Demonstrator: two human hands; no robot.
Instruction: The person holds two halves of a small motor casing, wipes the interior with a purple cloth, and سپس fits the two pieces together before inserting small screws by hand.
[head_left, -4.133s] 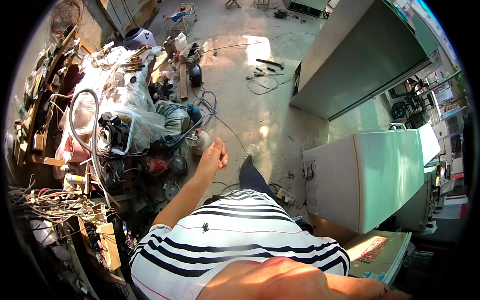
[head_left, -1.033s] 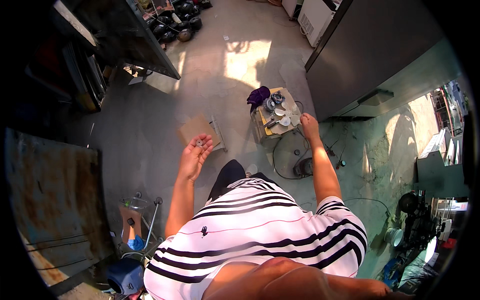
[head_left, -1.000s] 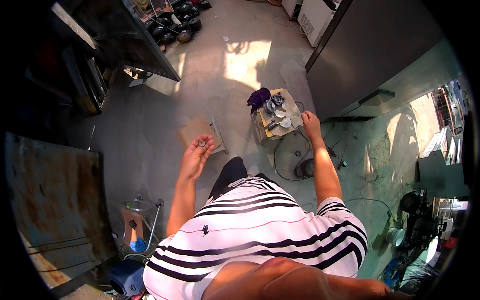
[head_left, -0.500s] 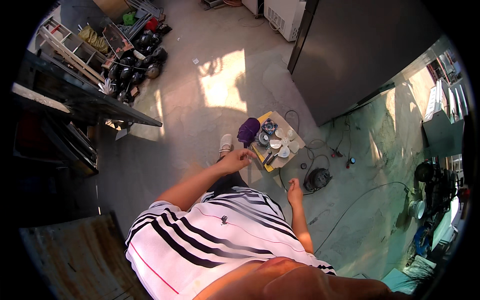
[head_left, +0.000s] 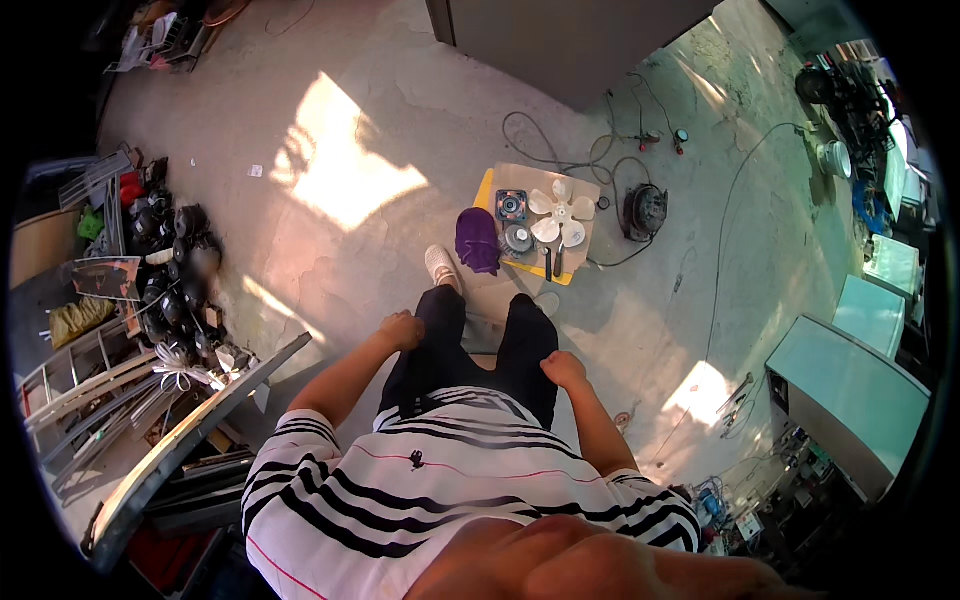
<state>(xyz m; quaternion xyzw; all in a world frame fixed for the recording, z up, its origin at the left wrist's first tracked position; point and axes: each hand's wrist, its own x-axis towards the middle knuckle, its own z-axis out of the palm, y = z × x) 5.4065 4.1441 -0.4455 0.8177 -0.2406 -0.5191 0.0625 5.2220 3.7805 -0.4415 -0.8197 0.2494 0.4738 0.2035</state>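
Grip of left hand [head_left: 402,330] and right hand [head_left: 565,369] looks curled, whether fully closed or holding anything I cannot tell; both are bodyward of the white fan blade [head_left: 562,212], which lies on cardboard [head_left: 540,176]; seemingly between steps; taking it would call for reaching forward.

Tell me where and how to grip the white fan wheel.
The white fan wheel: pinch its right-hand blade across the edges, probably, coming from the right with the right hand. It lies flat with gaps between blades, while the motor and square fan crowd its left.
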